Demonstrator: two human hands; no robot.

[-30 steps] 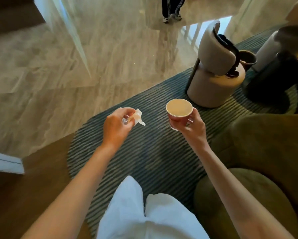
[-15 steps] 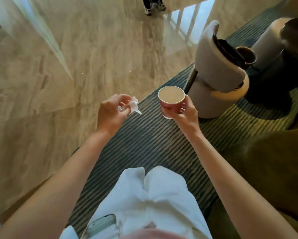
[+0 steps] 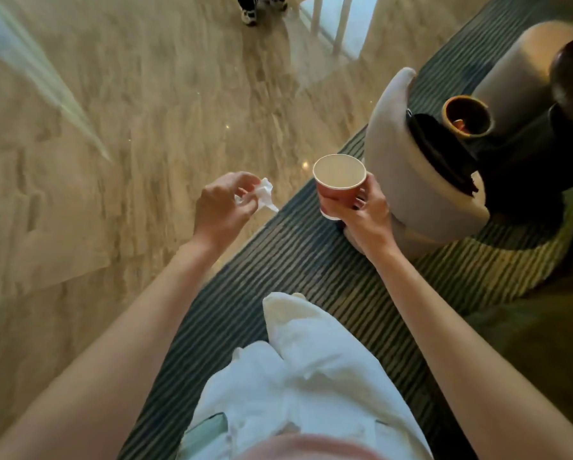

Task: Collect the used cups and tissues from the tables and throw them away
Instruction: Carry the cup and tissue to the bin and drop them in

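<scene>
My right hand (image 3: 366, 217) grips a red paper cup (image 3: 337, 185) with a pale inside, held upright over the edge of the striped rug (image 3: 298, 260). A crumpled white tissue (image 3: 263, 195) is pinched in the fingers of my left hand (image 3: 220, 207), held above the marble floor just left of the cup. The two hands are apart, about a hand's width between them. The cup looks empty inside.
A beige round-backed chair (image 3: 398, 154) with a dark bag on its seat stands just right of the cup. Behind it are a small round bin-like container (image 3: 466, 116) and another beige seat (image 3: 517, 78). Another person's shoes (image 3: 250, 14) are far ahead on the marble floor (image 3: 129, 127).
The view has advanced along the rug edge toward the marble floor; the beige chair has come closer on the right. Both hands keep the same hold on tissue and cup.
</scene>
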